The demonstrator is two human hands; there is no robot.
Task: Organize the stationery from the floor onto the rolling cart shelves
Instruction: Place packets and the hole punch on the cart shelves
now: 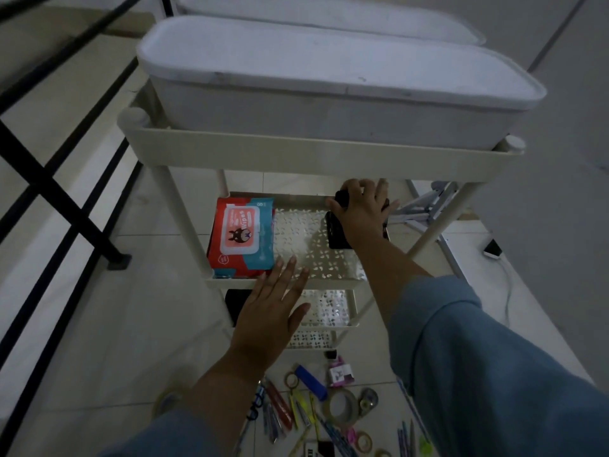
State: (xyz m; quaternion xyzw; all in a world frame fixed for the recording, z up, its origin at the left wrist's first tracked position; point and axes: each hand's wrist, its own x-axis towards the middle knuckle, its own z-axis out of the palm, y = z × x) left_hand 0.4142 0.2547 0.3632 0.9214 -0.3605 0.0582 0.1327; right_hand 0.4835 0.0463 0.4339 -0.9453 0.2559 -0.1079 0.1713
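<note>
A cream rolling cart [316, 159] stands in front of me with several perforated shelves. My right hand [361, 209] reaches under the top tray and grips a black mesh organizer [336, 235] standing at the right end of the second shelf [306, 239]. My left hand [273, 311] hovers flat with straight fingers over the front edge of that shelf, holding nothing. On the floor below lie pens [280, 410], a blue stapler [311, 380], a large tape roll [341, 407], a correction tape [368, 399] and small tape rolls [364, 441].
A pack of wet wipes [242, 237] fills the left end of the second shelf. A white lidded box [329, 90] sits in the top tray. A black railing [56, 199] runs at the left. A folded metal stand [425, 206] and a charger cable [504, 285] lie at the right.
</note>
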